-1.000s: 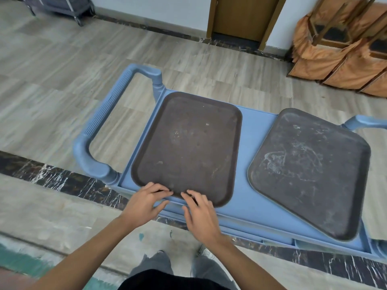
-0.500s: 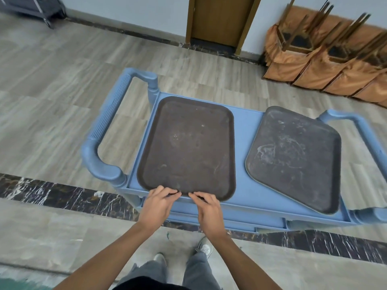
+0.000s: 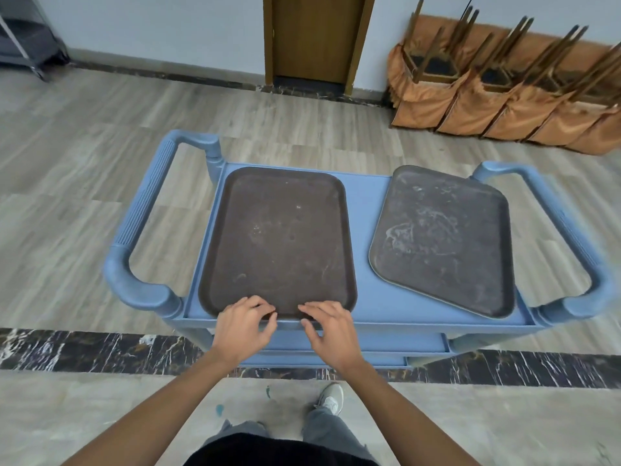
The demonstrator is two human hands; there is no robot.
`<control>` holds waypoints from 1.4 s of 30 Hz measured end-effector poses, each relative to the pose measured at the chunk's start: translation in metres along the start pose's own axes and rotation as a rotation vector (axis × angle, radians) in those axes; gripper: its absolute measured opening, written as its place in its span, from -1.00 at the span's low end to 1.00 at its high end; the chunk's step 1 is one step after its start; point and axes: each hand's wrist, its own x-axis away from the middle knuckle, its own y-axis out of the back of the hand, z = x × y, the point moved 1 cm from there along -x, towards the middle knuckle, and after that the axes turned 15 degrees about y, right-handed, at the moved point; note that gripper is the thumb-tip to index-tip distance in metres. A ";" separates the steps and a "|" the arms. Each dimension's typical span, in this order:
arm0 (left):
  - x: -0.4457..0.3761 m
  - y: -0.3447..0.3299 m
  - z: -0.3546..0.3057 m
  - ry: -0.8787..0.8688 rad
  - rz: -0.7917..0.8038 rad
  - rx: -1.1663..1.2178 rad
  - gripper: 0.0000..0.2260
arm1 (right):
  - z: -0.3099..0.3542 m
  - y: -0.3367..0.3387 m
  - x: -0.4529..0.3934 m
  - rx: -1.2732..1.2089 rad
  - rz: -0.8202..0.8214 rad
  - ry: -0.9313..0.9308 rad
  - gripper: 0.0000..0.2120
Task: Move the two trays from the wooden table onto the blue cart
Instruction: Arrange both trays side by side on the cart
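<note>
Two dark brown trays lie on the top shelf of the blue cart (image 3: 364, 230). The left tray (image 3: 279, 237) sits square to the cart. The right tray (image 3: 443, 240) is scuffed and lies turned at an angle, its near corner reaching the shelf's front rim. My left hand (image 3: 243, 327) and my right hand (image 3: 332, 331) are side by side at the left tray's near edge. Their fingers are spread, with the fingertips over the rim, and they grip nothing. The wooden table is out of view.
The cart has a thick handle at its left end (image 3: 141, 223) and another at its right end (image 3: 571, 237), with a lower shelf (image 3: 369, 348) beneath. Upturned chairs with orange covers (image 3: 504, 105) lean on the far wall beside a wooden door (image 3: 316, 38). A grey trolley (image 3: 23, 45) stands far left.
My view has pulled back and up, so the whole cart now shows. Both hands stay at the left tray's near rim, and their fingers have loosened and spread. Neither tray has moved.
</note>
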 end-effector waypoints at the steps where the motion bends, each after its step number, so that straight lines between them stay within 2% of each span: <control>1: -0.005 0.002 -0.007 -0.004 -0.001 -0.011 -0.75 | -0.007 0.007 0.001 0.012 -0.017 -0.009 -0.72; 6: -0.040 0.001 -0.056 -0.020 0.031 0.048 -0.73 | -0.056 0.053 0.006 0.031 -0.094 -0.146 -0.64; 13: -0.116 -0.040 -0.150 -0.060 0.217 0.391 -0.55 | -0.161 0.129 0.006 -0.102 -0.305 -0.442 -0.49; 16: -0.149 -0.067 -0.195 0.017 0.258 0.479 -0.54 | -0.213 0.163 0.007 -0.144 -0.384 -0.562 -0.50; 18: -0.171 -0.086 -0.221 0.021 0.265 0.421 -0.51 | -0.249 0.186 0.010 -0.139 -0.431 -0.627 -0.51; 21: -0.203 -0.113 -0.248 -0.030 0.284 0.192 -0.43 | -0.306 0.221 0.014 -0.099 -0.467 -0.719 -0.53; 25: -0.231 -0.139 -0.273 0.136 0.357 0.127 -0.39 | -0.370 0.257 0.019 -0.067 -0.533 -0.827 -0.55; 29: -0.247 -0.153 -0.278 0.232 0.330 0.108 -0.40 | -0.411 0.268 0.019 -0.073 -0.490 -0.929 -0.49; 32: -0.256 -0.154 -0.276 0.323 0.319 0.106 -0.47 | -0.428 0.265 0.015 -0.116 -0.411 -0.956 -0.54; 34: -0.258 -0.154 -0.277 0.297 0.345 0.076 -0.54 | -0.430 0.262 0.011 -0.134 -0.414 -0.930 -0.66; 37: -0.258 -0.151 -0.282 0.283 0.358 0.084 -0.59 | -0.432 0.256 0.009 -0.094 -0.438 -0.912 -0.74; 42: -0.252 -0.142 -0.281 0.322 0.374 0.073 -0.58 | -0.437 0.256 0.006 -0.103 -0.398 -0.893 -0.73</control>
